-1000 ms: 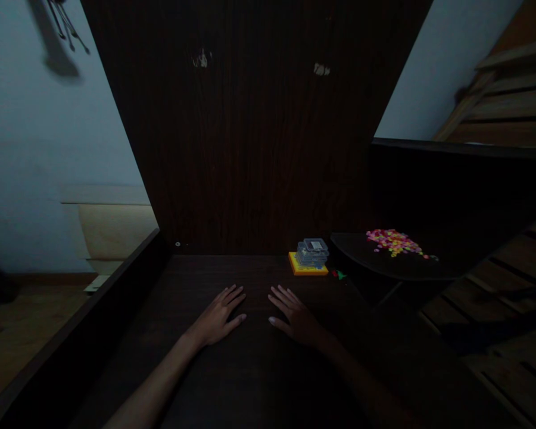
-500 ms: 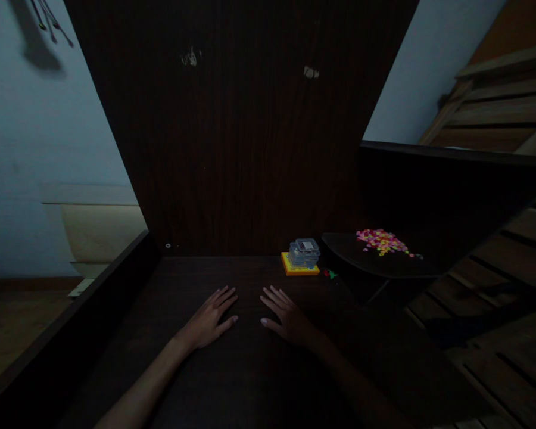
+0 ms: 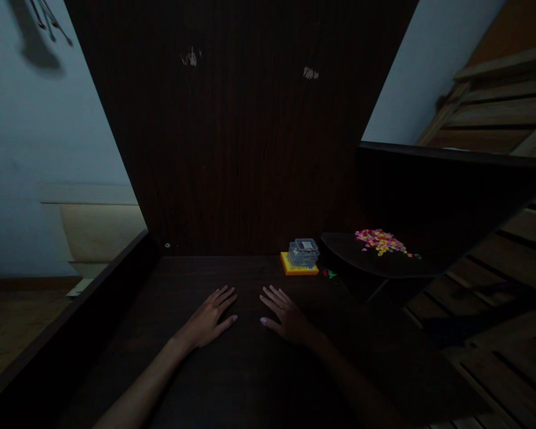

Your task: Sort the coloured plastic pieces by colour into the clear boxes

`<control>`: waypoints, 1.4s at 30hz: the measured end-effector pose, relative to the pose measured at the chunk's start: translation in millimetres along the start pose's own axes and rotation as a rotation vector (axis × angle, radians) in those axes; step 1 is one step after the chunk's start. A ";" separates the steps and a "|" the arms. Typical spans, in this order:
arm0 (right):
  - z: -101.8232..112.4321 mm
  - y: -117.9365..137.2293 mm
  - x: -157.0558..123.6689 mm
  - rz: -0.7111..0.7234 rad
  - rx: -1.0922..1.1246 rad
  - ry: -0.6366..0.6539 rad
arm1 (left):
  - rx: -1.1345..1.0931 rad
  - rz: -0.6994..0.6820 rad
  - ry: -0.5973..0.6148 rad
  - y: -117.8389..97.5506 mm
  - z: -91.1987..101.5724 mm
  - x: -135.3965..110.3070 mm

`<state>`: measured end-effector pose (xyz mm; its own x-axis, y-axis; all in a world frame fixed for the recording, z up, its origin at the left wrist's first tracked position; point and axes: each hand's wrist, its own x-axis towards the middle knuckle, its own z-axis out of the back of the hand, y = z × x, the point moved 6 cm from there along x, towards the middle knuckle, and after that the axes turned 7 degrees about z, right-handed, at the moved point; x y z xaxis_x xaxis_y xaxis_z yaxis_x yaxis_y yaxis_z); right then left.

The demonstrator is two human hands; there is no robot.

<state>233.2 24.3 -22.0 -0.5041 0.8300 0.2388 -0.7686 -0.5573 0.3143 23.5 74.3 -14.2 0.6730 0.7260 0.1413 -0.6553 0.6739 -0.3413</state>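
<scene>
My left hand (image 3: 209,317) lies flat on the dark wooden desktop (image 3: 232,381), fingers spread and holding nothing. Opposite it, my right hand (image 3: 288,317) rests palm down with its fingers apart, also without anything in it. A gap of bare wood separates the two thumbs. Beyond my right hand, a yellow and orange flat box (image 3: 301,270) lies near the back panel. Several small clear plastic cases (image 3: 303,252) are stacked on top of it. Just right of the box is a small red and green item (image 3: 329,273), too small to name.
A rounded corner shelf (image 3: 348,247) on the right bears a pile of small pink, yellow and red pieces (image 3: 379,240). A tall dark back panel (image 3: 245,149) and a low left side board (image 3: 84,304) bound the desk. Wooden slats (image 3: 495,113) stand farther right.
Both hands stay in place on the desktop, and the objects have not moved. The whole view has shifted very slightly.
</scene>
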 end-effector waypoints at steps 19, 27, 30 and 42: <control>-3.8 -3.8 -0.8 0.001 0.013 -0.007 | -0.018 -0.003 -0.020 3.7 -3.1 -0.3; -3.7 -4.1 -0.9 0.017 0.005 -0.029 | -0.031 0.000 -0.017 1.6 -0.1 0.9; -3.3 -3.6 -1.0 0.015 0.009 -0.024 | -0.029 0.005 -0.013 0.1 1.1 0.7; -1.4 -2.3 -0.2 -0.013 0.008 0.014 | -0.013 0.021 0.022 2.3 -2.0 -0.1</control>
<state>234.5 25.5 -24.1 -0.4997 0.8373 0.2219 -0.7720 -0.5467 0.3243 22.7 75.5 -16.8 0.6664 0.7369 0.1133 -0.6652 0.6563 -0.3562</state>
